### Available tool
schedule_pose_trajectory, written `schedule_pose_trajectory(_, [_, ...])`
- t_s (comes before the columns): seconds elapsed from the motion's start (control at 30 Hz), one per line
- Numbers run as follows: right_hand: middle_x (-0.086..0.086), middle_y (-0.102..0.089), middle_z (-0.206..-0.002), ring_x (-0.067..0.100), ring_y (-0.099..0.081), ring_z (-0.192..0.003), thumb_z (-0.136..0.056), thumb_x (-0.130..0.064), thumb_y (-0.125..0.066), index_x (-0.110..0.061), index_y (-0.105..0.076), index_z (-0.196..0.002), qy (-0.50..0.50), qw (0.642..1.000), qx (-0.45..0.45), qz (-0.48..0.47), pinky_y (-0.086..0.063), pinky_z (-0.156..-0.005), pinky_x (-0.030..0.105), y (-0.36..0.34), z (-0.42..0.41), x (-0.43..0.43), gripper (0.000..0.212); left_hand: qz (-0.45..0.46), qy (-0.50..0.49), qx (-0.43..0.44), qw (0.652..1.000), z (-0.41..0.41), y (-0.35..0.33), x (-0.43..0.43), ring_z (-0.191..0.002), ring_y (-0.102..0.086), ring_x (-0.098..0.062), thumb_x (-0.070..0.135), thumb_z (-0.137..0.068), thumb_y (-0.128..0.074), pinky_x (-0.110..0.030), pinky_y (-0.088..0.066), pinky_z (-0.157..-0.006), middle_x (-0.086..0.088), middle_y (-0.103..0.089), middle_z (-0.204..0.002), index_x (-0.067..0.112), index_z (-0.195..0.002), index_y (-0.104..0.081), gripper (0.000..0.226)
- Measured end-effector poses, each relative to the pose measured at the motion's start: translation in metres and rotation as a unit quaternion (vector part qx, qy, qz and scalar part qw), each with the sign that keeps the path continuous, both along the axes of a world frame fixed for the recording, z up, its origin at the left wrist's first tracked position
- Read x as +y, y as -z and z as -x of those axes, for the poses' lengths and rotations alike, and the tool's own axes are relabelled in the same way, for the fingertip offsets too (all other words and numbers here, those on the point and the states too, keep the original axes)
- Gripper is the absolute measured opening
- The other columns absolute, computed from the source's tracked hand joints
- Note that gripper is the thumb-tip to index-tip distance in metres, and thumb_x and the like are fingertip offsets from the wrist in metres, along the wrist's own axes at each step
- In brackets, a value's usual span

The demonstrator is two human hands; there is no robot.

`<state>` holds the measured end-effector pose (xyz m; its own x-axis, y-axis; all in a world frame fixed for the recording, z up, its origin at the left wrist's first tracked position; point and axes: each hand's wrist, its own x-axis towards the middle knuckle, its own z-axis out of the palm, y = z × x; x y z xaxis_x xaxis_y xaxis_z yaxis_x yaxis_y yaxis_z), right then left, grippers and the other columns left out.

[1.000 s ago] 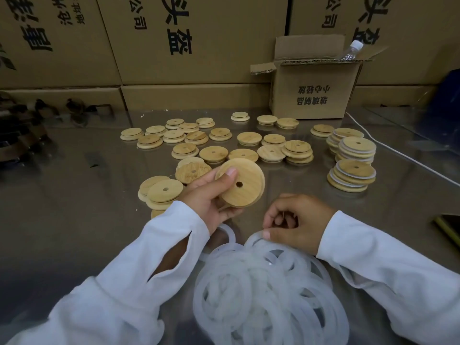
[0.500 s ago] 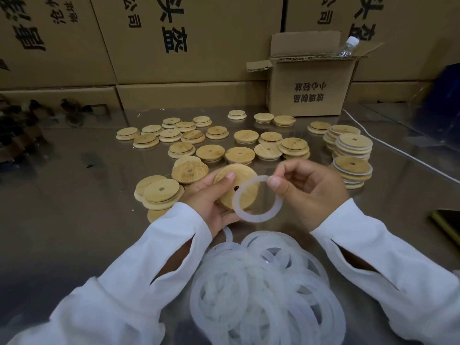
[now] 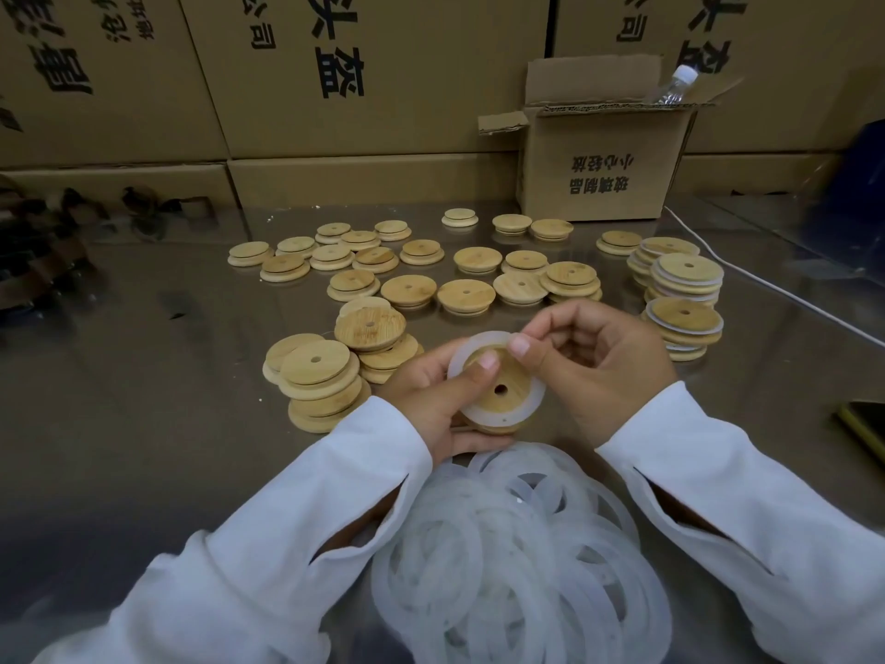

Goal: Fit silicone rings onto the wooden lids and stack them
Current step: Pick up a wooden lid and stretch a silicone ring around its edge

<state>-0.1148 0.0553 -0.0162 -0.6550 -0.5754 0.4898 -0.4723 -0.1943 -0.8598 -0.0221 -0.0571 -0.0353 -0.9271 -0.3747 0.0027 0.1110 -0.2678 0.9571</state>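
My left hand (image 3: 431, 400) grips a round wooden lid (image 3: 498, 393) with a centre hole, thumb pressed on its face. A white silicone ring (image 3: 529, 409) lies around the lid's raised inner step. My right hand (image 3: 603, 366) pinches the ring's upper edge with thumb and forefinger. A heap of loose silicone rings (image 3: 517, 558) lies on the table just below both hands. Stacks of ringed lids (image 3: 685, 299) stand at the right. Bare wooden lids (image 3: 407, 289) are spread across the middle, with a small pile (image 3: 325, 376) to the left of my hands.
An open cardboard box (image 3: 603, 170) with a plastic bottle (image 3: 675, 86) in it stands at the back right. Large cartons wall off the far side. A white cable (image 3: 766, 285) runs along the right. A yellow-edged phone (image 3: 867, 428) lies at the right edge.
My right hand lifted one ring out of the heap, carried it up to the lid and laid it over the lid's face. My left hand kept hold of the lid.
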Motion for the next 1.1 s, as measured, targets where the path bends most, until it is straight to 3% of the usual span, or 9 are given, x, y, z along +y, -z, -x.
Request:
schedule_pose_trajectory(0.33, [-0.001, -0.062, -0.063, 0.008, -0.056, -0.059, -0.072, -0.013, -0.074, -0.027, -0.064, -0.072, 0.044, 0.999, -0.014, -0.019, -0.047, -0.06, 0.018, 0.0022, 0.0053, 0.0, 0.017, 0.009, -0.005, 0.001, 1.0, -0.0004, -0.0018, 0.0018, -0.088, -0.066, -0.024, 0.036, -0.067, -0.057, -0.035, -0.058, -0.062, -0.01, -0.066, -0.099, 0.024, -0.095, -0.068, 0.032])
schedule_pose_trajectory(0.5, [-0.003, -0.063, -0.065, 0.001, -0.054, -0.059, -0.076, -0.009, -0.07, -0.03, -0.065, -0.072, 0.038, 0.999, 0.006, -0.032, -0.047, -0.06, 0.013, 0.002, 0.0039, -0.0001, 0.023, 0.005, -0.016, 0.003, 1.0, -0.0014, -0.002, 0.0011, -0.083, -0.068, -0.023, 0.035, -0.069, -0.057, -0.038, -0.058, -0.063, -0.009, -0.069, -0.091, 0.023, -0.09, -0.07, 0.027])
schedule_pose_trajectory(0.67, [-0.002, -0.064, -0.068, 0.002, -0.054, -0.061, -0.078, -0.007, -0.067, -0.031, -0.064, -0.07, 0.039, 0.998, 0.009, -0.042, -0.048, -0.062, 0.016, 0.0018, 0.0036, -0.0003, 0.026, 0.018, -0.027, 0.003, 0.999, -0.0005, -0.0016, 0.0003, -0.08, -0.069, -0.021, 0.028, -0.083, -0.052, -0.037, -0.059, -0.064, -0.007, -0.07, -0.086, 0.02, -0.094, -0.068, 0.021])
schedule_pose_trajectory(1.1, [-0.005, -0.063, -0.066, 0.003, -0.055, -0.061, -0.078, -0.009, -0.068, -0.029, -0.064, -0.069, 0.036, 0.998, -0.029, -0.031, -0.046, -0.059, 0.011, -0.003, -0.0033, -0.0012, 0.023, 0.046, -0.069, 0.043, 0.996, -0.0011, -0.0041, -0.0016, -0.073, -0.07, -0.021, 0.033, -0.071, -0.056, -0.032, -0.056, -0.054, -0.004, -0.072, -0.078, 0.021, -0.091, -0.068, 0.026])
